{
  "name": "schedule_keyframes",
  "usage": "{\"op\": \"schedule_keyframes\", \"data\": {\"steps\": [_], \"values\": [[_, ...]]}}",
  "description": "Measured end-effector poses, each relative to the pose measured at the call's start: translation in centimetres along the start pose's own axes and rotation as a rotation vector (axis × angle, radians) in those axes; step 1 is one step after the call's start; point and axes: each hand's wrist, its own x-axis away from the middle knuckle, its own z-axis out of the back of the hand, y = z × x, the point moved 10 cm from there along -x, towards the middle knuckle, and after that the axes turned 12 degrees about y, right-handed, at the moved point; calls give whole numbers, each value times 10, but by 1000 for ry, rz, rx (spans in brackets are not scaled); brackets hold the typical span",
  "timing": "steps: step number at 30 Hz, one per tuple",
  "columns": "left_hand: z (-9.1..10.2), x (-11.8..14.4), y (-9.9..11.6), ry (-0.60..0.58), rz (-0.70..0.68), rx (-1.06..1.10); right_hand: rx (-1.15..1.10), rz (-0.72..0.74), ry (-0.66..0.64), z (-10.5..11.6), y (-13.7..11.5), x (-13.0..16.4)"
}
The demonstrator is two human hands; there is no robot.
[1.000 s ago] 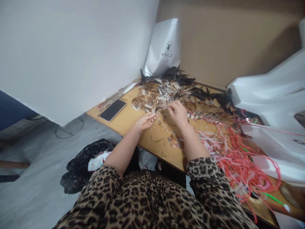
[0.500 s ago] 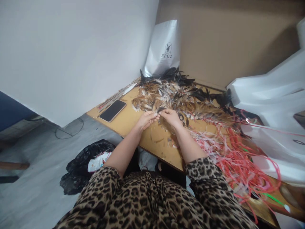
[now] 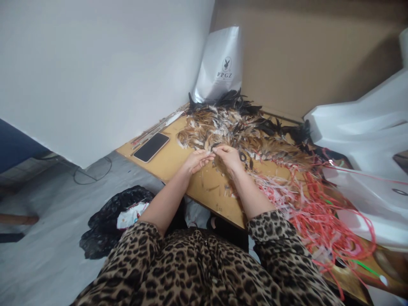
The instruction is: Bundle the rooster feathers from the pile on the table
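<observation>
My left hand (image 3: 200, 160) and my right hand (image 3: 228, 156) meet fingertip to fingertip over the near part of the wooden table (image 3: 204, 182). Both are closed in a pinch on a small feather, of which only a dark bit shows above the fingers; the rest is hidden. Just beyond them spreads a pile of brown and white feathers (image 3: 219, 123), with black feathers (image 3: 231, 100) along its far side. A pair of dark scissor-like loops (image 3: 242, 156) lies right of my right hand, partly covered.
A phone (image 3: 151, 147) lies at the table's left edge. Pink plastic strips (image 3: 318, 221) tangle on the right, beside white sheeting (image 3: 360, 127). A silver bag (image 3: 219, 63) stands at the back corner. On the floor sits a black plastic bag (image 3: 108, 225).
Both hands stay pinched together in nearly the same place, with only slight finger movement. The view has shifted very slightly.
</observation>
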Motion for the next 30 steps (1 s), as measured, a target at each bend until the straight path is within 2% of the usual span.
{"op": "schedule_keyframes", "data": {"steps": [9,16,23,27,30], "values": [[-2,0,-2,-12,-18,-97,135,79,-12,-1,-4,1],[-2,2,-1,-9,-47,-132,77,14,-27,-3,4,0],[-2,-1,-6,-33,7,-63,38,23,13,-3,6,0],[2,-3,-2,14,-14,14,12,75,10,-6,6,-1],[8,-6,3,69,-49,69,89,163,0,-8,1,0]]}}
